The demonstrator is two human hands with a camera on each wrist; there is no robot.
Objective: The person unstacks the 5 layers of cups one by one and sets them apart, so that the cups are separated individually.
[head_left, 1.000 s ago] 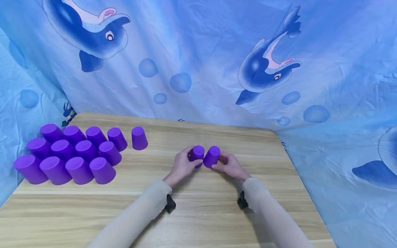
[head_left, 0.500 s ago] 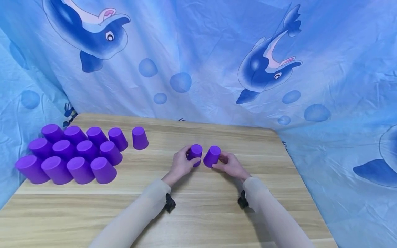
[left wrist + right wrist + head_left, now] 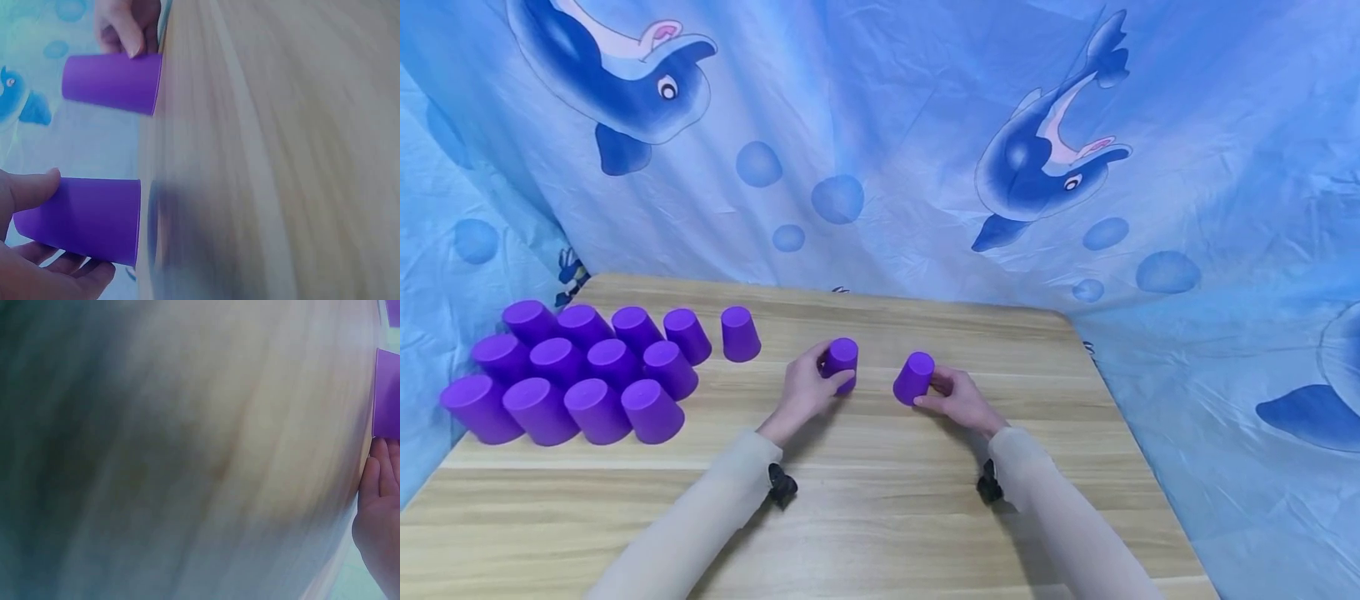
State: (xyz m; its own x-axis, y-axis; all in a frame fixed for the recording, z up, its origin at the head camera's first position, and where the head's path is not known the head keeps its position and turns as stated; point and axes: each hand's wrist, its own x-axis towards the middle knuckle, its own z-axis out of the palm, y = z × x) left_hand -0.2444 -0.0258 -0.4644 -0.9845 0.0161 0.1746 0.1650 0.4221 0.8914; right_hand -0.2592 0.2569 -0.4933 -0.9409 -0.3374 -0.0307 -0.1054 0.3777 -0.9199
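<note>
My left hand (image 3: 803,388) grips an upside-down purple plastic cup (image 3: 844,360), thumb on its near side and fingers around the far side. In the left wrist view a narrow gap and a dark reflection show between the rim of this cup (image 3: 94,215) and the tabletop. To its right, a second upside-down purple cup (image 3: 913,379) stands on the table, held from its right side by my right hand (image 3: 961,402), thumb at the front and fingers behind. A clear space separates the two cups. The right wrist view shows only part of this cup (image 3: 387,394), at its right edge.
Several more upside-down purple cups (image 3: 602,408) stand in three close rows on the left of the wooden table (image 3: 865,517). One single cup (image 3: 741,335) stands just right of the back row. A blue dolphin-print curtain (image 3: 880,125) hangs behind the table.
The two cups were side by side at their rims. My left hand has moved its cup left and slightly back, away from the other. The right hand and its cup have stayed in place.
</note>
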